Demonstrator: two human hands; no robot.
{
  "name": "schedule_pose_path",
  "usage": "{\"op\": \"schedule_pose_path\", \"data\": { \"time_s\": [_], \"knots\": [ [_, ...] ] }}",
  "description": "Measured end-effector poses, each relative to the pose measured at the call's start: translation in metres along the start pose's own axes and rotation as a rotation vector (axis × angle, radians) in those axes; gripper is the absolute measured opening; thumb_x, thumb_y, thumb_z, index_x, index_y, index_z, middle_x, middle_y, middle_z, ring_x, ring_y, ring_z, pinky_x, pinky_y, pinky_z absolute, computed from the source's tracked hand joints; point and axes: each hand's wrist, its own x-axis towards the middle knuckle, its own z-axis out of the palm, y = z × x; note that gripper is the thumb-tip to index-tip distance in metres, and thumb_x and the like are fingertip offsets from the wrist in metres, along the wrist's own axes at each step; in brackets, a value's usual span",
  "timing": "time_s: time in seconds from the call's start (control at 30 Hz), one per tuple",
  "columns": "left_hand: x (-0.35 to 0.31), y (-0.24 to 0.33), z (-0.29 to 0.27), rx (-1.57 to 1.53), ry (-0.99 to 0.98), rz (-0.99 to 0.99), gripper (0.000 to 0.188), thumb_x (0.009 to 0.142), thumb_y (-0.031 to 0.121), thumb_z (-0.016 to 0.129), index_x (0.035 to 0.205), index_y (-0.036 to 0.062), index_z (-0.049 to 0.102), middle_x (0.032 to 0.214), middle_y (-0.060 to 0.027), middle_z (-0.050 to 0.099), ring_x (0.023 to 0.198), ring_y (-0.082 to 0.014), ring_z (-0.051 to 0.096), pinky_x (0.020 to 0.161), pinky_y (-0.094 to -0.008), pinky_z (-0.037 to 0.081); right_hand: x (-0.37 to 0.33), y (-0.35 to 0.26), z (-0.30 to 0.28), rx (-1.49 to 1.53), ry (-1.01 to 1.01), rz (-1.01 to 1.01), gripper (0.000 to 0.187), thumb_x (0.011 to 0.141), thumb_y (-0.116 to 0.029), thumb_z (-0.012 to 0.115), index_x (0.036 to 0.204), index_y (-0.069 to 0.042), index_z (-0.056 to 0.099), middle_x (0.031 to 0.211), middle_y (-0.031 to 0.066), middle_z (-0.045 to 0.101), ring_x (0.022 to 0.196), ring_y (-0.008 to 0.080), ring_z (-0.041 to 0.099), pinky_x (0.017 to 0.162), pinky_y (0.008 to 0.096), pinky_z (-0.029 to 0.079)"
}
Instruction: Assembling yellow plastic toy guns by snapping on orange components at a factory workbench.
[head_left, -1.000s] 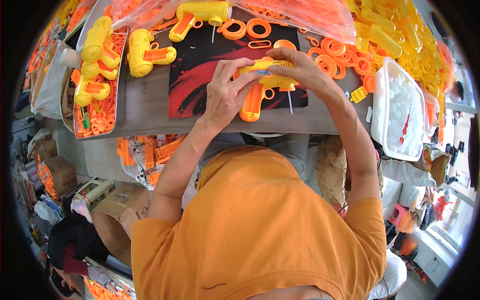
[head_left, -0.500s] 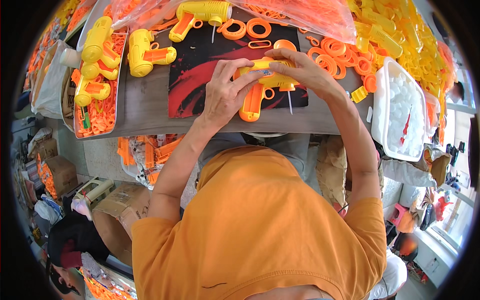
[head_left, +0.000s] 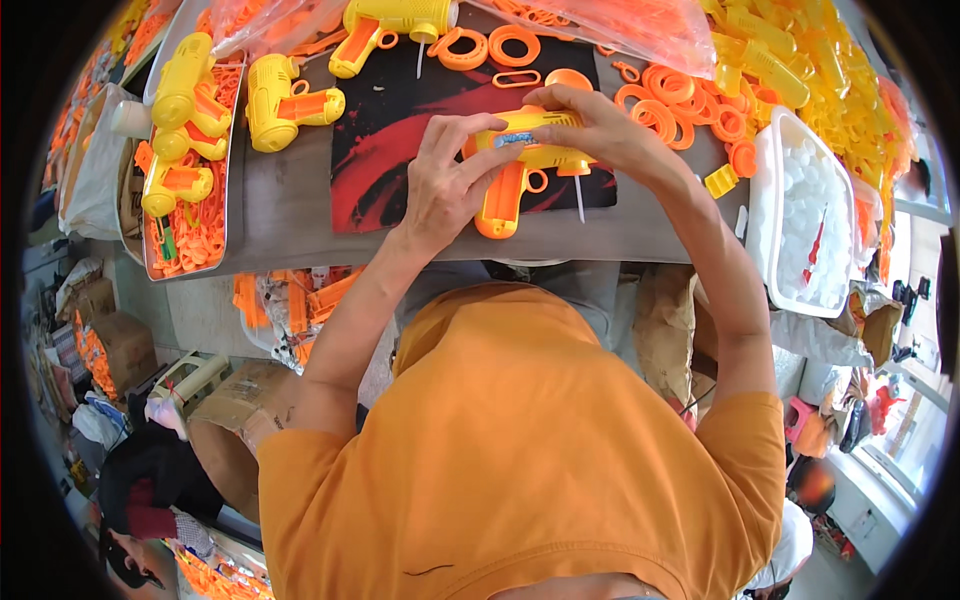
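both hands work on one yellow toy gun [head_left: 525,150] with an orange grip, held just above the black and red mat [head_left: 400,150] at the middle of the grey table [head_left: 280,215]. the left hand [head_left: 445,185] comes in from seven o'clock and its fingers curl against the rear of the yellow body, thumb and forefinger pinched together at a small blue and white sticker on its side. the right hand [head_left: 600,130] arches over from four o'clock, fingers clamped over the top and muzzle end. the orange grip hangs down toward six o'clock, and a thin white stem sticks down from the muzzle side.

as a judgement, this gun looks fully assembled and is at the sticker stage, with the label seemingly pressed on but the hands not yet off it. finished-looking guns lie at ten o'clock in the metal tray [head_left: 150,255], one beside it on the table [head_left: 290,100], and another at twelve o'clock [head_left: 390,25]. much seems left: loose orange rings [head_left: 500,45] at twelve o'clock and a heap of yellow parts [head_left: 790,70] at two o'clock. a white tub of white pellets [head_left: 805,215] sits at three o'clock.
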Motion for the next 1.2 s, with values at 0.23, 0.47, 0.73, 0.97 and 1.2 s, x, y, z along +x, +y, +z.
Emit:
{"op": "schedule_pose_path", "data": {
  "time_s": [0.23, 0.47, 0.73, 0.97, 1.2],
  "knots": [
    [-0.008, -0.005, -0.005, -0.626, 0.108, -0.408, 0.019, 0.080, -0.002, 0.068, 0.096, 0.0053, 0.063, 0.120, -0.0104, 0.056, 0.110, -0.0232, 0.056, 0.093, -0.0334, 0.047, -0.015, 0.001, 0.011, -0.570, 0.152, -0.256, 0.063, 0.082, -0.030, 0.073, 0.134, -0.006, 0.048, 0.119, 0.0089, 0.059, 0.113, 0.0223, 0.052, 0.096, 0.0341, 0.042],
    [-0.024, -0.011, -0.012, -1.008, 0.028, -0.547, 0.079, 0.082, 0.002, 0.070, 0.147, 0.0033, 0.025, 0.137, -0.0096, 0.045, 0.128, -0.0186, 0.043, 0.106, -0.0342, 0.037, 0.003, -0.003, 0.064, 0.113, 0.244, -0.471, 0.046, 0.095, -0.029, 0.055, 0.131, 0.000, 0.050, 0.124, 0.0089, 0.055, 0.114, 0.0183, 0.052, 0.100, 0.0304, 0.040],
    [0.017, 0.003, -0.069, -0.123, -0.329, -0.378, 0.069, 0.070, 0.025, 0.080, 0.133, 0.0188, 0.054, 0.117, -0.0081, 0.059, 0.108, -0.0229, 0.056, 0.092, -0.0375, 0.044, 0.048, 0.033, 0.017, -1.091, 0.662, -0.406, 0.017, 0.081, -0.022, 0.068, 0.094, -0.011, 0.067, 0.102, 0.0029, 0.057, 0.104, 0.0238, 0.049, 0.088, 0.0426, 0.035],
    [0.030, -0.004, -0.038, 0.230, -0.503, -0.219, 0.062, 0.077, 0.037, 0.072, 0.132, 0.0159, 0.055, 0.121, -0.0089, 0.056, 0.106, -0.0261, 0.055, 0.089, -0.0382, 0.044, 0.043, 0.017, 0.002, -0.657, 0.716, -0.460, 0.014, 0.083, -0.012, 0.065, 0.094, -0.007, 0.058, 0.093, 0.0042, 0.061, 0.096, 0.0220, 0.055, 0.088, 0.0383, 0.038],
    [0.033, -0.041, -0.033, -0.359, -0.439, -0.501, 0.032, 0.098, 0.024, 0.048, 0.119, 0.0042, 0.061, 0.106, -0.0163, 0.065, 0.098, -0.0286, 0.063, 0.087, -0.0332, 0.047, 0.001, -0.030, 0.013, -0.244, 0.365, -0.309, 0.011, 0.085, -0.006, 0.063, 0.095, -0.003, 0.060, 0.079, 0.0054, 0.062, 0.080, 0.0120, 0.057, 0.077, 0.0298, 0.045]
  ]
}}
